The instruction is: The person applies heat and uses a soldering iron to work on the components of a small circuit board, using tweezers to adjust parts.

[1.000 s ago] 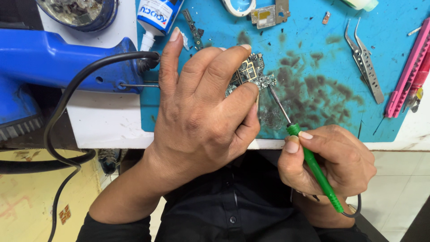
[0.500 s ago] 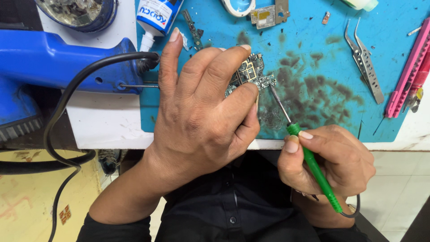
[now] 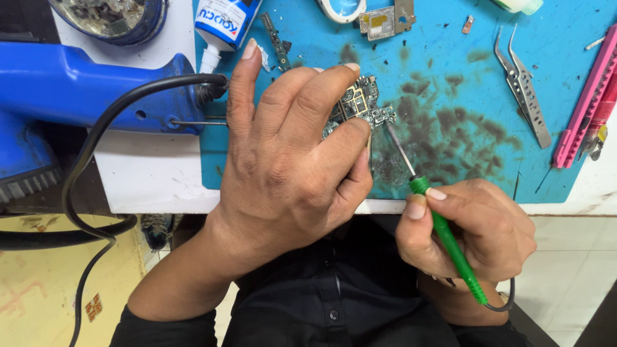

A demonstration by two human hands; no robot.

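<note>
Circuit board (image 3: 360,106), small, dense with tiny metal shields and chips, sits on the blue mat (image 3: 450,58) near the counter's (image 3: 148,173) front edge, pinned under your left hand (image 3: 289,167). From the head view, that grip is closed down on it: fingers curl over the board's near side, and only its far corner shows.

Your right hand (image 3: 472,231) is wrapped in a pen hold around the green soldering iron (image 3: 447,241), whose thin metal tip reaches to the board's right edge. Whether it touches the board, you cannot tell from here. The work looks to be mid-way: the iron is at the board and nothing is set down.

The mat is matte, rubbery, blotched with dark, burnt-looking stains and black specks. Steel tweezers (image 3: 524,87) lie well apart to the right, beside a pink ridged plastic tool (image 3: 588,106). A glossy blue hot-air gun (image 3: 83,87) with a black cord lies to the left, and a white and blue bottle (image 3: 225,26) is beyond your fingers.
</note>
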